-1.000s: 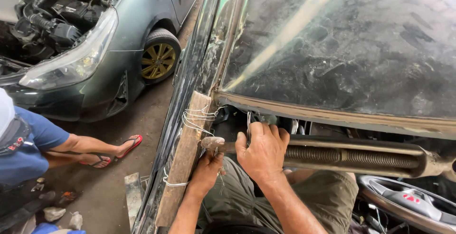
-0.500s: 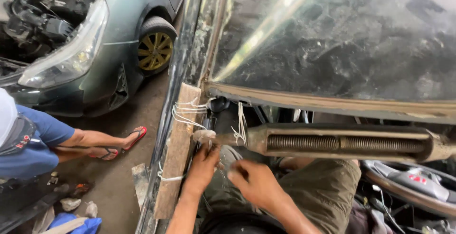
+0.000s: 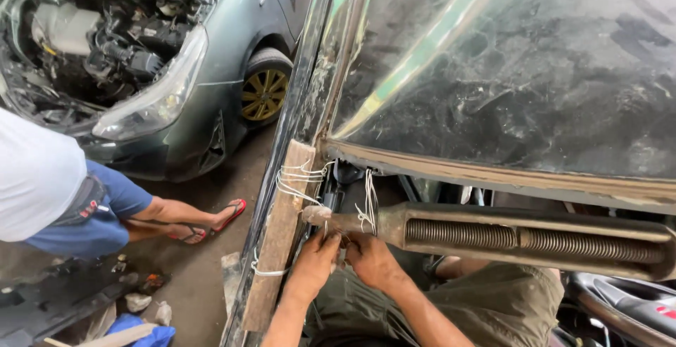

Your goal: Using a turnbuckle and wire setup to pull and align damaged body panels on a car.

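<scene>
My left hand [image 3: 315, 261] and my right hand [image 3: 372, 261] meet just below the near end of a long rusty threaded jack bar [image 3: 521, 238] that runs across under the dirty windscreen [image 3: 521, 72]. Both hands have their fingers curled together around something small, hidden between them, perhaps thin white wire. White wire loops [image 3: 299, 178] tie a wooden block [image 3: 278, 241] to the car's door pillar, and more white wire strands [image 3: 367, 209] hang over the bar.
A grey-green car [image 3: 176, 72] with its bonnet up stands at the left. Another person in blue shorts and red flip-flops [image 3: 105, 213] sits on the floor beside it. Scraps and a blue cloth [image 3: 137, 329] lie on the concrete. A steering wheel [image 3: 627, 305] shows bottom right.
My right hand came off the upper frame, dropped down and moved left until it joined my left hand under the bar's end. The view shifted slightly.
</scene>
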